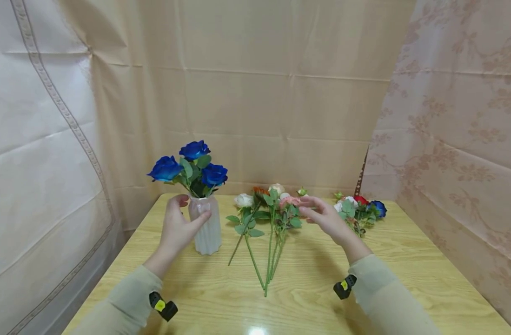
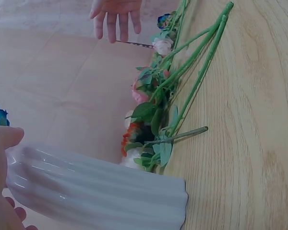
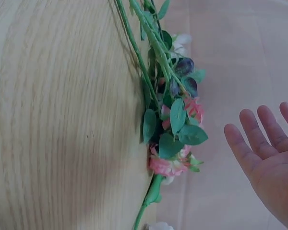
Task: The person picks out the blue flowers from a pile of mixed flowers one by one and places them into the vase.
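Observation:
A white ribbed vase (image 1: 208,228) stands upright on the table's left half. In it are several blue roses (image 1: 195,150) with green leaves. My left hand (image 1: 177,228) holds the vase near its neck, the thumb across the front and the fingers at the far left side; in the left wrist view the vase (image 2: 96,189) partly hides those fingers. My right hand (image 1: 327,221) hovers right of the loose flowers, its fingers extended and holding nothing. Those flowers, a pink one (image 1: 289,201) and a white rose (image 1: 244,200) among them, lie with stems toward me.
A second bunch, with a red flower (image 1: 361,200) and a blue rose (image 1: 378,209), lies at the table's right rear. Beige cloth (image 1: 259,107) hangs behind the wooden table (image 1: 314,302). Fabric also hangs along both sides.

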Tool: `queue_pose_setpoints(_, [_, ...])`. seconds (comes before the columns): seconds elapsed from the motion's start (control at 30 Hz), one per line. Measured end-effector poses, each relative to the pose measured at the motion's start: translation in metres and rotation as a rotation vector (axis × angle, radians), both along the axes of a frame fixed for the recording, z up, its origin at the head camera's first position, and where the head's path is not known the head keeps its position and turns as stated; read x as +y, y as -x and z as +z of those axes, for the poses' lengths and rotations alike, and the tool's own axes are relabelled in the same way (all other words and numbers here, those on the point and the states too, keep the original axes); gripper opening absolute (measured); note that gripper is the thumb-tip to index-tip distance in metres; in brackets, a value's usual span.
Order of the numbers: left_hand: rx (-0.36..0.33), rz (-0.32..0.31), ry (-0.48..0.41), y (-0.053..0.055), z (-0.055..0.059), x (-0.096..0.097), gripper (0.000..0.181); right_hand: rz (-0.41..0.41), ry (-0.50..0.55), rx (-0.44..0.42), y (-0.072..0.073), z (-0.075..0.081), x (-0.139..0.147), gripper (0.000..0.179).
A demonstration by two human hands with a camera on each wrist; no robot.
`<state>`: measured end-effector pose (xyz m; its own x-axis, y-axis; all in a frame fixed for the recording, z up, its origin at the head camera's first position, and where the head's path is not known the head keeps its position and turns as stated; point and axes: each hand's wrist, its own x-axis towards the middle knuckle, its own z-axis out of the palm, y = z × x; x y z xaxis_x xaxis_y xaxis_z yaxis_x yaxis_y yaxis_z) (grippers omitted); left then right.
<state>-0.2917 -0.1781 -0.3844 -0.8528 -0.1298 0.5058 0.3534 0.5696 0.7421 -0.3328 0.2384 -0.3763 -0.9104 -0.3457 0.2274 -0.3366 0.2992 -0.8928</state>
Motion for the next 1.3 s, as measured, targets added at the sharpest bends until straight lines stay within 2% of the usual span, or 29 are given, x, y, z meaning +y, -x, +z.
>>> queue_pose_setpoints(0.17, [-0.057, -0.039, -0.008, 0.003, 0.000, -0.003, 0.090, -0.024, 0.000, 0.000, 0.000, 0.003, 0.009, 0.056])
queue_pose_setpoints(0.37, [-0.111, -0.072, 0.015, 0.007, 0.001, -0.003, 0.091, -0.069, -0.013, 0.001, 0.001, 0.005, 0.021, 0.056])
queue_pose_setpoints(0.53, [-0.115, -0.100, 0.021, 0.009, 0.002, -0.004, 0.089, -0.090, -0.018, 0.022, 0.001, 0.005, 0.031, 0.060])
queue_pose_setpoints(0.77, [-0.128, -0.102, 0.017, 0.010, 0.002, -0.003, 0.085, -0.148, -0.027, -0.003, 0.000, 0.006, 0.047, 0.065])
queue_pose_setpoints(1.03, [-0.148, -0.116, 0.008, 0.012, 0.001, -0.006, 0.080, -0.198, -0.048, 0.032, -0.002, 0.005, 0.062, 0.062])
queue_pose_setpoints(1.3, [-0.174, -0.118, 0.031, 0.016, -0.001, -0.013, 0.081, -0.208, -0.023, 0.005, -0.004, 0.001, 0.077, 0.065])
